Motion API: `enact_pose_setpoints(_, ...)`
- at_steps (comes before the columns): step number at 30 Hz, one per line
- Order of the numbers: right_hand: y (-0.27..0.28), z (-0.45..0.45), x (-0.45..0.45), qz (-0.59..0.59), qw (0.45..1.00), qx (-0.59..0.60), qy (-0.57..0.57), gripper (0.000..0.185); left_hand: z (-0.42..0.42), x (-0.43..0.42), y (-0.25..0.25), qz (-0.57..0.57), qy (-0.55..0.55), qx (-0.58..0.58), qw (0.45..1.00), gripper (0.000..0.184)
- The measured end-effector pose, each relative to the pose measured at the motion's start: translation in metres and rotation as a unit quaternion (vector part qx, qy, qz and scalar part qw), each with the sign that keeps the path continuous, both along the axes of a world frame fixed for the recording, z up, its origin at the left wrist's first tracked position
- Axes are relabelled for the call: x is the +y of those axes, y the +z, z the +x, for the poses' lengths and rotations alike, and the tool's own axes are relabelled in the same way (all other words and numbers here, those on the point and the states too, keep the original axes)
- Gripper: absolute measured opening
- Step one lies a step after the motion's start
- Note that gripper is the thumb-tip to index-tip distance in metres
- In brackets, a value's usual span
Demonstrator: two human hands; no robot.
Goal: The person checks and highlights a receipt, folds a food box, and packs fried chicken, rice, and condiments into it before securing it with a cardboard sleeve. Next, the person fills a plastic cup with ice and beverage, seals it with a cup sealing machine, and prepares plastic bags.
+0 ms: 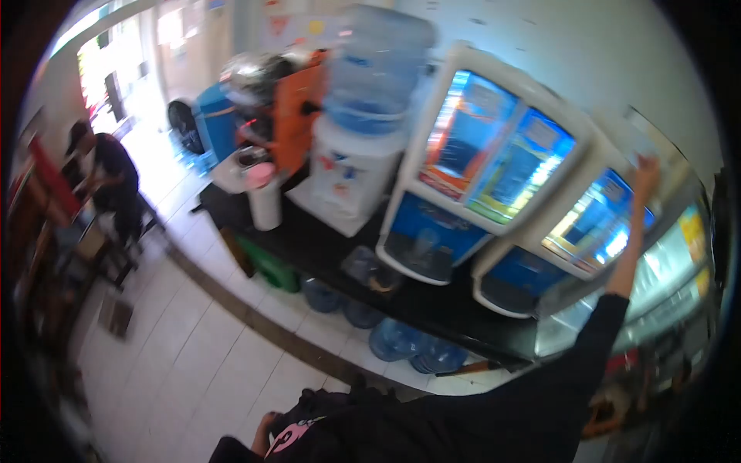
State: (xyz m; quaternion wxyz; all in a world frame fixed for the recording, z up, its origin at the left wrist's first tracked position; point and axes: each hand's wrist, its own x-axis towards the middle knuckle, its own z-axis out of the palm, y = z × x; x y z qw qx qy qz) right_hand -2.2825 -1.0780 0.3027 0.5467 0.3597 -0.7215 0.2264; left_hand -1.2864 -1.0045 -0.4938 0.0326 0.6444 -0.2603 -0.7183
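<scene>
My right hand (647,176) is raised at the far right, at the upper edge of a drink dispenser (513,274) with a lit blue panel. Blur smears its fingers, and I cannot tell whether it touches the machine or holds anything. Low in the view, my left hand (268,427) is beside the dark clothing with a pink print (287,438) at my body; its fingers are mostly hidden. A larger dispenser (444,208) with two lit panels stands to the left of the first one.
A black counter (324,258) carries the dispensers, a water cooler (347,170) with a big bottle (378,73), and a pink-topped white container (265,204). Blue water bottles (397,341) sit below. A glass display case (656,278) stands right. Another person (112,174) is at far left.
</scene>
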Motion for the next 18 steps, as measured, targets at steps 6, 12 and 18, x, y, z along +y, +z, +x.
enact_pose_setpoints(6,0.012,0.172,0.075,-0.103,0.986,0.114,-0.063,0.027,0.058,-0.025,0.014,-0.219,-0.029,-0.095,0.971,0.023)
enact_pose_setpoints(12,-0.087,0.475,0.018,-0.133,0.963,0.229,-0.045,0.028,0.063,-0.19,0.109,-0.418,0.035,-0.156,0.894,0.022)
enact_pose_setpoints(18,-0.202,0.676,-0.127,0.417,0.746,-0.34,0.392,0.01,0.046,-0.36,0.391,-0.479,-0.184,0.276,0.813,0.043)
